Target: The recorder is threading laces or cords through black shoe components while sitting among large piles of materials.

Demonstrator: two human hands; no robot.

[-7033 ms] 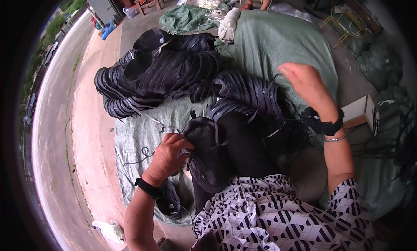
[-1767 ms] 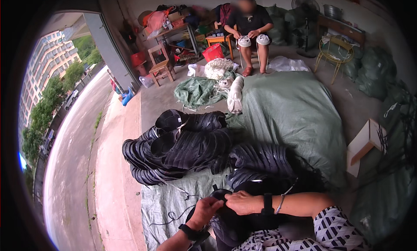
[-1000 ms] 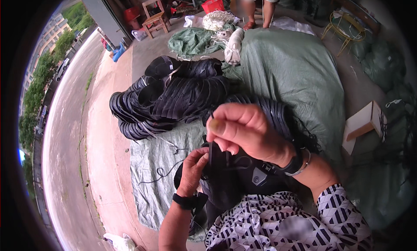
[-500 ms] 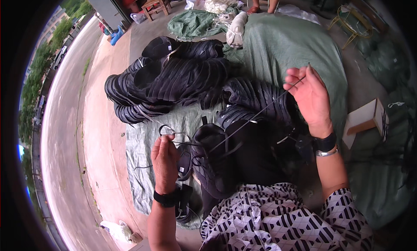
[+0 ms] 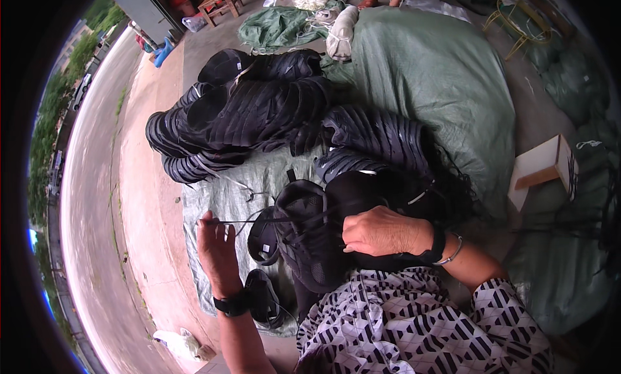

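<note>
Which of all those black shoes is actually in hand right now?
The black shoe on the lap: the right hand presses on it while the left hand pulls its lace sideways. The rest lie piled on the tarp.

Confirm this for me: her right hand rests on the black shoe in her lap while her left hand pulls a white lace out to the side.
One detail is off. The head view shows the right hand on the black shoe, and the left hand pulling the lace sideways, but that lace is black, not white.
</note>
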